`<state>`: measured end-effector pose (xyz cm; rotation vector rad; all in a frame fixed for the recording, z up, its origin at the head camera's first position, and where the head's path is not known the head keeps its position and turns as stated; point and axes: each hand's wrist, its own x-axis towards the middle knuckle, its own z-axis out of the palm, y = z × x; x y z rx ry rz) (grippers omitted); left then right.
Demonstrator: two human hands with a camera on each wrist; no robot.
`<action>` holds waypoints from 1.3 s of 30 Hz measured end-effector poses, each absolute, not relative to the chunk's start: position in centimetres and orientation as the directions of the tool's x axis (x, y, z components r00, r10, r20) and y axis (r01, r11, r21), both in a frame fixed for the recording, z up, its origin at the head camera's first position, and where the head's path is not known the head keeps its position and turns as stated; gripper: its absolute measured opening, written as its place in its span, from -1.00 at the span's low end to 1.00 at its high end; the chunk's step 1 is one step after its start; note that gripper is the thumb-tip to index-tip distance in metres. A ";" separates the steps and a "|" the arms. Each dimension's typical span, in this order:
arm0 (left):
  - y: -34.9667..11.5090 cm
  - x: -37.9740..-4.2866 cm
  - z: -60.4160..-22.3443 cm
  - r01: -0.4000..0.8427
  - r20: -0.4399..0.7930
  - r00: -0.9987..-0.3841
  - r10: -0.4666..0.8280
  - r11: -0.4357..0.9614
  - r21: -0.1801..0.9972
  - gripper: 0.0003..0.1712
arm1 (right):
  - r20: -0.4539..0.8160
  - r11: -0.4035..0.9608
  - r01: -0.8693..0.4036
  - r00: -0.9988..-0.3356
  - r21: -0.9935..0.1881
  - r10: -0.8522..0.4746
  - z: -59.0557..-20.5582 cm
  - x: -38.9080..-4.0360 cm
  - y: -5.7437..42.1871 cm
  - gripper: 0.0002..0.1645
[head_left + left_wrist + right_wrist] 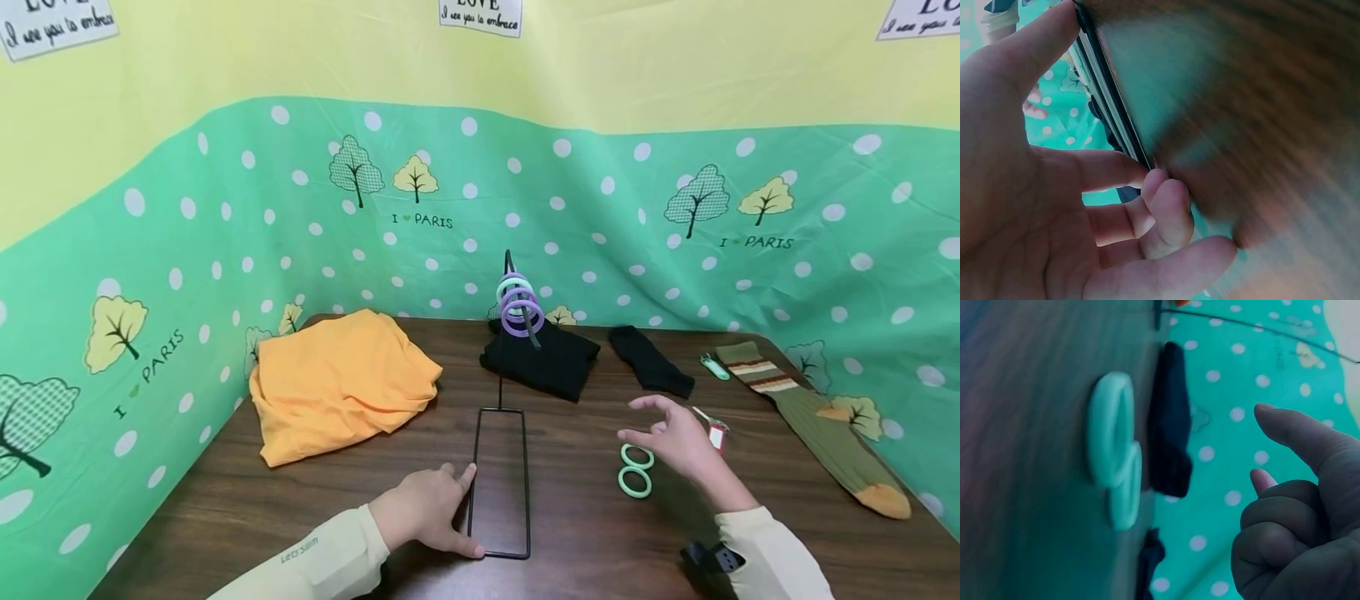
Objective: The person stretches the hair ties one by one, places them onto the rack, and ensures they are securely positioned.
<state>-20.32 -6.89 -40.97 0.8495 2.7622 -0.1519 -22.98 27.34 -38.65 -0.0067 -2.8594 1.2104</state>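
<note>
A black wire stand has its rectangular base [527, 483] on the table, and several purple and mint rings [522, 318] hang on its sloping top arm. At the base's left side, my left hand [431, 510] rests its thumb on the near corner and its index finger against the bar [1116, 100]. To the right lie two mint rings [635, 483], overlapping, also visible as mint rings [1110, 431] in the right wrist view. Above and beside them hovers my right hand [678, 442], holding nothing; its thumb and index finger stand apart and the other fingers are curled.
Orange cloth [345, 383] lies at the left. Behind the stand is a folded black cloth [543, 362], with a black sock [651, 360] beside it. Further right are a small mint item [715, 367], a red-and-white tag [717, 435] and a long olive sock [817, 429].
</note>
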 end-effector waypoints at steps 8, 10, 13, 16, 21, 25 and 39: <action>-6.8 -20.2 -40.8 0.568 -0.254 -0.801 0.542 0.823 -0.037 0.21 | -0.087 0.694 0.056 -0.996 -0.718 -0.009 -41.3 -23.2 30.5 -0.34; -6.8 -20.2 -40.9 0.569 -0.254 -0.800 0.543 0.821 -0.037 0.20 | -0.120 0.702 0.063 -0.992 -0.710 -0.033 -41.7 -23.2 31.0 -0.36; -6.8 -20.3 -40.9 0.569 -0.254 -0.799 0.544 0.821 -0.032 0.20 | -0.147 0.718 0.055 -0.987 -0.693 -0.067 -42.0 -23.3 31.4 -0.37; -6.8 -20.3 -40.9 0.566 -0.256 -0.801 0.541 0.824 -0.031 0.20 | -0.148 0.741 0.021 -0.983 -0.671 -0.105 -42.1 -23.4 31.4 -0.38; -6.8 -20.3 -40.9 0.566 -0.261 -0.800 0.540 0.824 -0.027 0.20 | -0.117 0.759 -0.032 -0.983 -0.650 -0.141 -42.3 -23.8 31.1 -0.43; -6.8 -20.3 -40.9 0.565 -0.262 -0.800 0.540 0.824 -0.029 0.19 | -0.091 0.782 -0.062 -0.984 -0.621 -0.151 -42.4 -24.0 31.0 -0.50; -6.8 -20.3 -41.0 0.569 -0.263 -0.799 0.541 0.821 -0.040 0.20 | -0.048 0.794 -0.053 -0.993 -0.605 -0.104 -41.3 -24.2 29.9 -0.63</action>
